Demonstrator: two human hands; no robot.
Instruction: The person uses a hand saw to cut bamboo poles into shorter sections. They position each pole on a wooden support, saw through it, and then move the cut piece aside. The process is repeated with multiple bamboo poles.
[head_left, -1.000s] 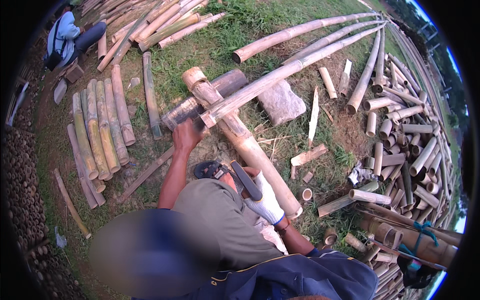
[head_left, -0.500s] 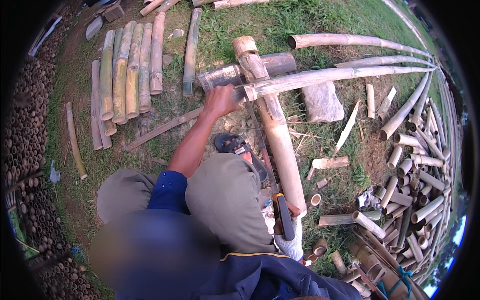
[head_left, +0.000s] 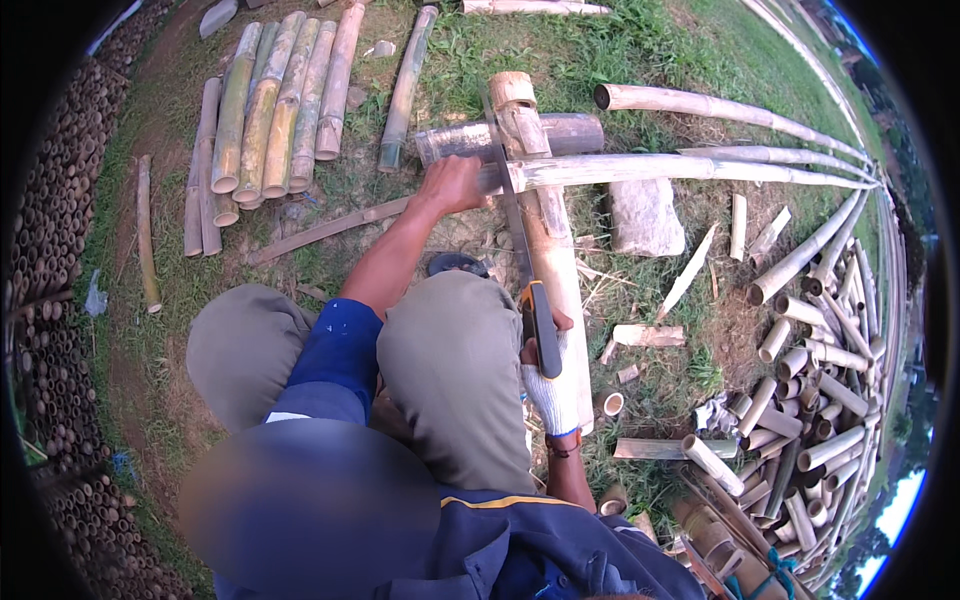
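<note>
Bamboo pole (head_left: 640, 170) across a thick log (head_left: 563, 270), just right of the left hand (head_left: 453, 185), long axis running left to right, roughly square to the saw (head_left: 514, 205). Left hand nearer, wrapped tight around the pole's left end, just beside the saw. Right hand (head_left: 552, 385), partly in white knit, closed on the saw's black-and-orange handle, well below the pole. Pole pale straw, jointed, darker at the gripped end, seemingly narrower toward the far right, past a grey stone (head_left: 645, 215).
</note>
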